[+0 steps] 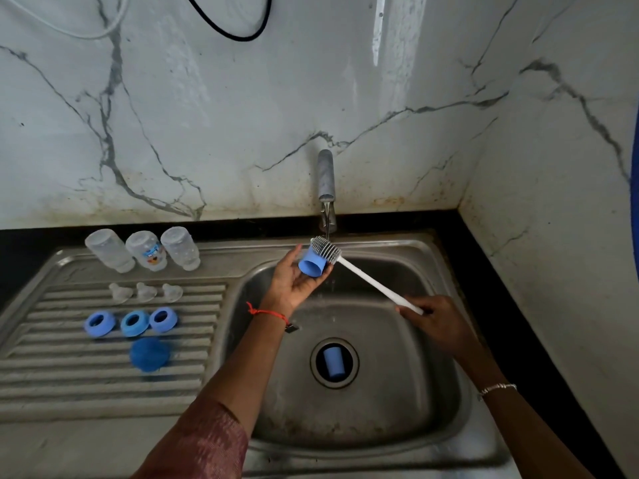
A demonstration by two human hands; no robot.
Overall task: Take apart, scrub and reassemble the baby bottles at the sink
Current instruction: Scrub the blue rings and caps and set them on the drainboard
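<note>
Under the tap [326, 178], where a thin stream of water falls, the left grip [294, 281] holds a blue bottle cap [311, 265]. The palm faces up, and the fingers and thumb are curled round the cap's sides, with its open mouth facing down and towards the person. The right grip [439, 323] is closed on the near end of the white handle of a bottle brush [366, 278]. The handle slants up and left across the sink [397, 409]. The grey bristle head [325, 249] lies against the far end of the cap, just below the spout.

A second blue cap [333, 363] lies on its side in the drain hole at the bottom of the basin.

On the ribbed draining board [69, 375] to the left, the other parts are laid out in rows. Three clear bottles [147, 250] stand mouth down along the back edge, the middle one printed with a cartoon. In front of them are three clear teats [146, 291], side by side. Nearer still are three blue screw rings [134, 323], the right two touching. A round blue piece [149, 354] sits alone in front of the rings.

A red thread [268, 312] circles the left wrist and a silver bracelet [496, 388] the right. A black counter [518, 323] borders the sink below the marble wall.
</note>
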